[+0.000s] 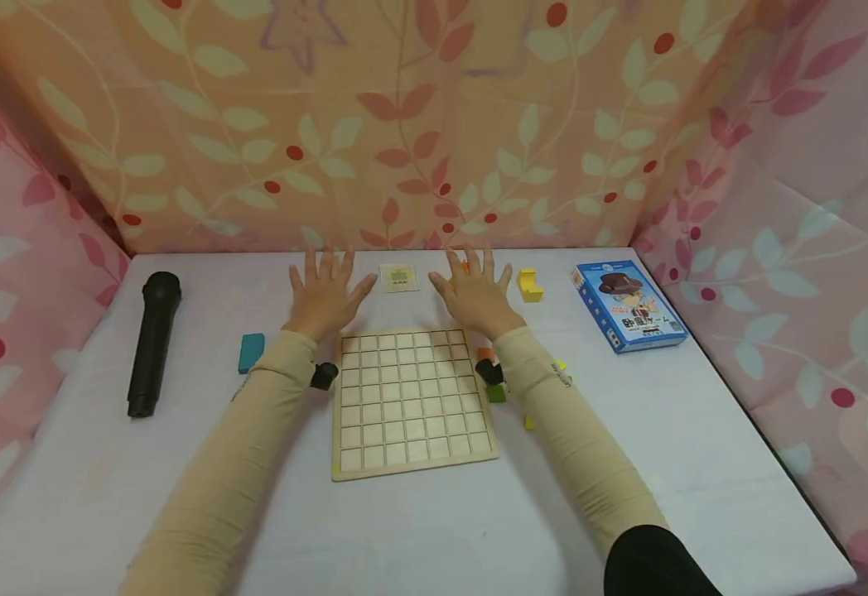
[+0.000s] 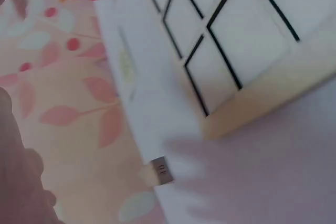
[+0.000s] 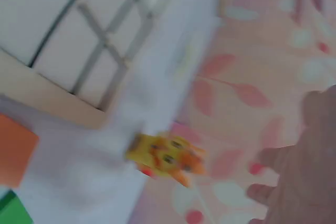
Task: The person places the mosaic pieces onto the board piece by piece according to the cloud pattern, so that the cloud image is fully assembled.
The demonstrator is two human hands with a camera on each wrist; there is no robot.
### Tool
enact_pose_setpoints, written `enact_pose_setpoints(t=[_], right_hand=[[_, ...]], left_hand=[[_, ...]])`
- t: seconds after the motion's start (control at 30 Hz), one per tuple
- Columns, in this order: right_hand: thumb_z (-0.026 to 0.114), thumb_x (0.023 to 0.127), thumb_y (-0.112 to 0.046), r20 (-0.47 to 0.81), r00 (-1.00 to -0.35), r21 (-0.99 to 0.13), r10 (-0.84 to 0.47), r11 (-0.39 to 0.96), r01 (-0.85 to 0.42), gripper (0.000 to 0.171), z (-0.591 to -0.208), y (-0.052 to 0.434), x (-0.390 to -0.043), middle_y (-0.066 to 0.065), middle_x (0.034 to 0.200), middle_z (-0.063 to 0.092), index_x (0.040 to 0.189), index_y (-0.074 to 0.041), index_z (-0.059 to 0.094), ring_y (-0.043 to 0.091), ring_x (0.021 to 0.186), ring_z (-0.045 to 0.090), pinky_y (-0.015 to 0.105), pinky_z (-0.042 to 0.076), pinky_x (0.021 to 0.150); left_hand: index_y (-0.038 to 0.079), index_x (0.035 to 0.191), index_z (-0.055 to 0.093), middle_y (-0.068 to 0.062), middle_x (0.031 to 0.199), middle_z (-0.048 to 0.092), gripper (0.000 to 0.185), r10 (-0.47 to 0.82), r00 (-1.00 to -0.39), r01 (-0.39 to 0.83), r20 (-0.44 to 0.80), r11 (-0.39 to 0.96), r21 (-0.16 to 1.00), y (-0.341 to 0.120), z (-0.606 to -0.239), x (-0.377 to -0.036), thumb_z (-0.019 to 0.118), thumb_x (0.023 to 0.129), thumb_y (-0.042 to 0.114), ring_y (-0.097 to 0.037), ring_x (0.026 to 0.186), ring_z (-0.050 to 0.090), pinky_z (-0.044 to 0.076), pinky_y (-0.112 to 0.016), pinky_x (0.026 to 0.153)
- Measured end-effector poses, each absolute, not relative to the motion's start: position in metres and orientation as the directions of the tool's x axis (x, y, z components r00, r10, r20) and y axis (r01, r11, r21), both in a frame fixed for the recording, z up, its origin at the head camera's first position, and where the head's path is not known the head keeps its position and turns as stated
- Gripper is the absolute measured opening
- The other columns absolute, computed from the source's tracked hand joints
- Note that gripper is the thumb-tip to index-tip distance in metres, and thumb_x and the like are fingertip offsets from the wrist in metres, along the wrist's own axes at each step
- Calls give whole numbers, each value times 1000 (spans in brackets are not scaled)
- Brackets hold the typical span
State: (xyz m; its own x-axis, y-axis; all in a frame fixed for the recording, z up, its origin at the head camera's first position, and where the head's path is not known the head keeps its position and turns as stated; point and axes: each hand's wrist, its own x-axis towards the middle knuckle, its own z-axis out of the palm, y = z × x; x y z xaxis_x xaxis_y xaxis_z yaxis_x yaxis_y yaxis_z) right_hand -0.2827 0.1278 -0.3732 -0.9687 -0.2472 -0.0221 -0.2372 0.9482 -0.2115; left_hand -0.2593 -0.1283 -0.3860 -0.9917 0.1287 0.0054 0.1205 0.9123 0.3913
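- While the white table [image 1: 702, 463] is filling the lower view, printed cloth is closing it in on three sides: orange back cloth [image 1: 255, 124], left pink cloth [image 1: 2, 364], right pink cloth [image 1: 799, 207], all showing leaves and red dots
- Left hand [image 1: 322, 300] is sitting by the far table edge, grip wide: fingers straight and fanned, thumb out
- Right hand [image 1: 477, 296] is mirroring it, also wide; in the head view both sets of fingertips are overlapping the back cloth, can't tell if either palm is touching the table
- Grid board [image 1: 413, 389] is lying flat mid-table, slightly rotated, between the forearms and just short of the hands
- Small card [image 1: 399, 278] is lying beyond the board, between the hands
- Orange-yellow figure [image 3: 165, 156] is sitting near the far edge, blurred in the right wrist view, mostly hidden by the right hand in the head view
- Grey-and-tan piece [image 2: 161, 171] is sitting at the table edge off a board corner, marks too blurry to read
- Orange block [image 1: 486, 354] and green block [image 1: 497, 394] are lying just beside the board's right edge
- Yellow block [image 1: 529, 285] is sitting right of the right hand
- Teal block [image 1: 251, 353] is lying just beside the left sleeve [image 1: 210, 480], black microphone [image 1: 154, 343] farther left
- Blue box [image 1: 629, 306] is lying near the right pink cloth
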Motion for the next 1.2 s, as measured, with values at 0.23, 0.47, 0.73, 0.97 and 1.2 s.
enact_pose_setpoints(t=[0.23, 0.47, 0.73, 0.97, 1.2], right_hand=[[51, 98, -42, -111, -937, -266, -331, 918, -293, 60, -356, 177, -249, 19, 147, 35, 147, -12, 34, 36, 136, 31, 58, 31, 107], [61, 94, -13, -274, -867, -322, -416, 889, -325, 37, -374, 206, -239, 16, 111, 61, 129, -3, 55, 26, 95, 58, 41, 50, 85], [70, 89, -30, -326, -857, -339, -400, 895, -289, 32, -396, 205, -245, 9, 105, 59, 116, -14, 65, 22, 92, 55, 37, 50, 83], [69, 89, -25, -307, -860, -287, -407, 902, -324, 26, -401, 201, -247, 9, 106, 57, 112, -13, 64, 22, 94, 54, 38, 49, 85], [69, 89, -25, -345, -864, -333, -368, 908, -254, 23, -394, 207, -243, 7, 94, 57, 101, -8, 60, 20, 81, 54, 32, 48, 71]], left_hand=[[12, 154, 19, -23, 158, 4, 66, 284, -958, 243, -28, 862, 444, -147, -394, -218, 39, 101, 46, -45, 144, -4, -1, -67, 110], [5, 152, 21, -27, 156, 11, 66, 310, -946, 183, -97, 755, 630, -154, -426, -176, 45, 100, 38, -48, 142, 8, 15, -67, 109], [8, 150, 30, -15, 158, 18, 67, 341, -935, 207, -96, 746, 633, -166, -450, -169, 49, 98, 45, -39, 146, 9, 11, -64, 110], [16, 152, 27, -10, 159, 16, 76, 360, -931, 245, -59, 737, 630, -174, -462, -169, 57, 92, 51, -34, 147, 7, 10, -62, 107], [14, 151, 30, -12, 158, 19, 71, 376, -926, 323, 25, 757, 568, -172, -470, -171, 56, 93, 47, -36, 146, 11, 17, -62, 102]])
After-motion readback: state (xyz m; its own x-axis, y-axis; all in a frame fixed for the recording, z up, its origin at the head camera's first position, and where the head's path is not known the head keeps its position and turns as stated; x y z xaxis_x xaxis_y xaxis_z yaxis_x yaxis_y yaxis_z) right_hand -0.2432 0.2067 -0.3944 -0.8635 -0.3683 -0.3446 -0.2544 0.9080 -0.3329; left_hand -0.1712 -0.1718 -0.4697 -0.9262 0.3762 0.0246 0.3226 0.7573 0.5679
